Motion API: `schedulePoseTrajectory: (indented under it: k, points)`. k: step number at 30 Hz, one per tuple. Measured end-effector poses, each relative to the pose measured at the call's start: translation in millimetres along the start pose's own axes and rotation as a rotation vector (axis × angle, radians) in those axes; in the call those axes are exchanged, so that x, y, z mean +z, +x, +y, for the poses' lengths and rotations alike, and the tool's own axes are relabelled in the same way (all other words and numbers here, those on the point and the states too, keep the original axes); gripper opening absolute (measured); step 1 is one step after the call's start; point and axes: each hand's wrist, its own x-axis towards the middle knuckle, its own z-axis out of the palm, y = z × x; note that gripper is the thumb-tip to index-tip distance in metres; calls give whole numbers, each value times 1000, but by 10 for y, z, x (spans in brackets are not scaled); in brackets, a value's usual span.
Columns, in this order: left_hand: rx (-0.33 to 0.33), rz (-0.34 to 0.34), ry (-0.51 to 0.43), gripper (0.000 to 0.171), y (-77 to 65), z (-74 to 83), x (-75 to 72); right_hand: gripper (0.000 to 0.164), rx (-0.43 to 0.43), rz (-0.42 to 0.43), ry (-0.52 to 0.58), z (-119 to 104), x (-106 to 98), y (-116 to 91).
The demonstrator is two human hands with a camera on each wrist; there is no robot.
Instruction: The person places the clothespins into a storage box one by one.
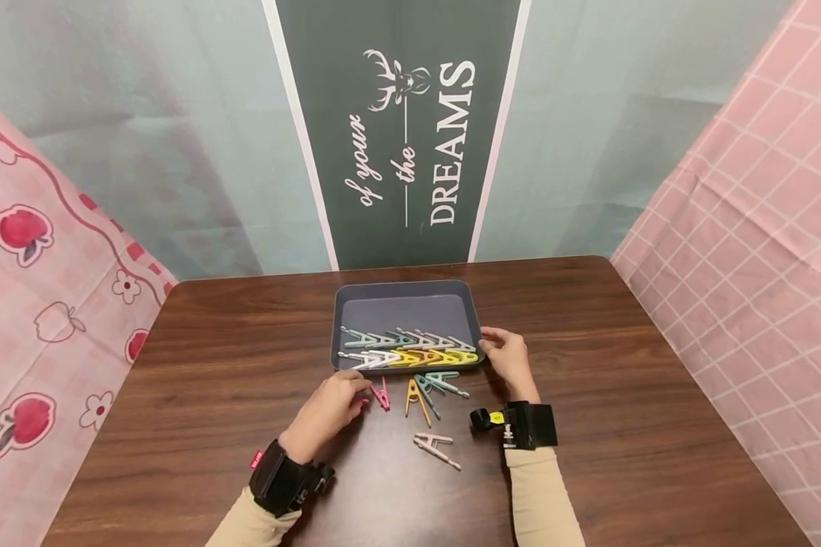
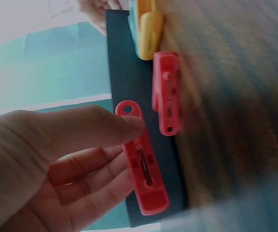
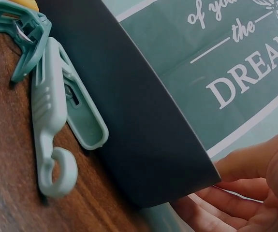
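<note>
Just in front of the tray's (image 1: 404, 310) near-left corner, the left hand (image 1: 324, 406) pinches a red clothespin (image 2: 139, 169) between thumb and fingers. A second red clothespin (image 1: 381, 395) lies close by it, along the tray's near wall. The right hand (image 1: 511, 357) rests its fingers, loosely extended, against the tray's right side near the front corner; the two hands are well apart.

In front of the tray, between the hands, lie an orange-yellow clothespin (image 1: 413, 389), a dark teal clothespin (image 1: 424, 387) and a mint clothespin (image 3: 49, 106); a pale pink clothespin (image 1: 439, 453) lies farther out. The desk (image 1: 643, 395) spreads broadly to both sides of the tray, and its far edge runs just behind.

Inside the tray, white and yellow clothespins (image 1: 410, 357) line the near wall, with blue-green and greyish clothespins (image 1: 383, 340) in a row behind them.
</note>
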Motion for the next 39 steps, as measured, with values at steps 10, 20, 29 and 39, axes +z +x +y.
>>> schedulePoseTrajectory:
  k: [10, 20, 29, 39]
  points:
    - [10, 3, -46, 30, 128, -17, -186, 32, -28, 17, -35, -1, 3, 14]
    - [-85, 4, -110, 32, 376, -135, -326, 32, -28, -7, -56, -6, -25, 10]
    - [-86, -11, -154, 35, 643, -238, -365, 33, -26, -21, -37, -18, -35, 21]
    - [-22, -27, -88, 33, 915, -331, -375, 31, -71, 2, -31, 0, -28, 20]
